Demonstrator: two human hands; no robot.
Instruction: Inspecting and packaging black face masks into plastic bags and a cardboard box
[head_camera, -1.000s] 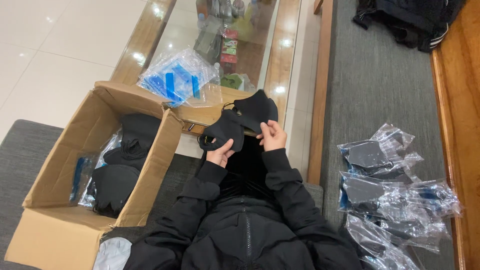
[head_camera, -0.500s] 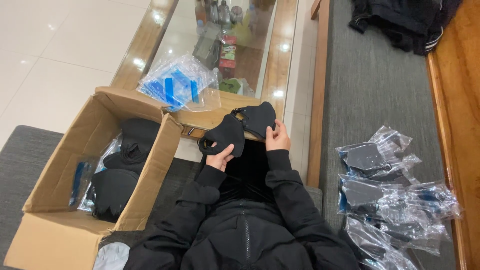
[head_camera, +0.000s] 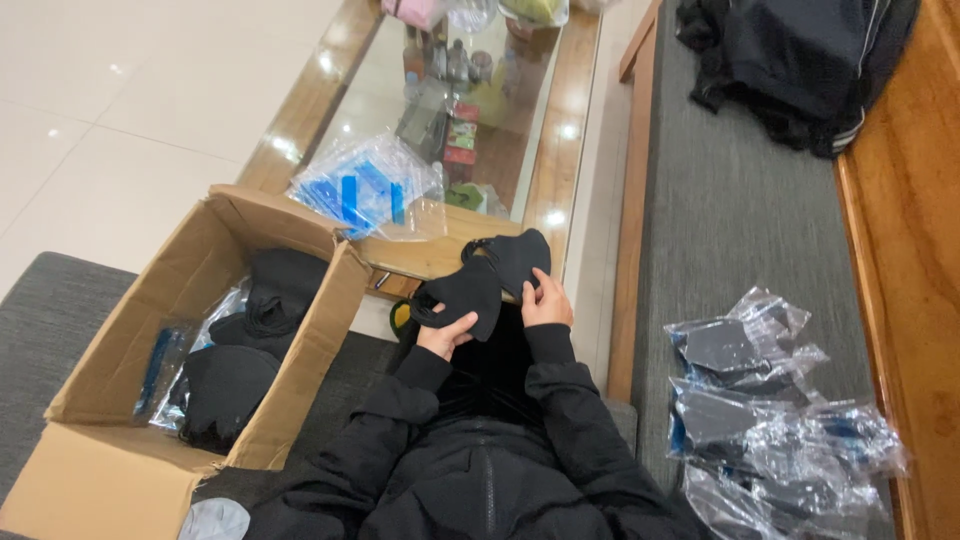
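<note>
Sofa: black mask crosswise, upper-right tilt

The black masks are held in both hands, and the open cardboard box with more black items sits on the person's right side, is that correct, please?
Not quite: the head view shows the cardboard box on the person's left. Both the left hand and right hand do hold the black masks.

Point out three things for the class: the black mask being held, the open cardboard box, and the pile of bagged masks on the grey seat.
black mask (head_camera: 485, 285), head view, on its front panel.
cardboard box (head_camera: 300, 375), head view, on its right wall.
bagged masks (head_camera: 760, 420), head view, on the middle bag.
</note>
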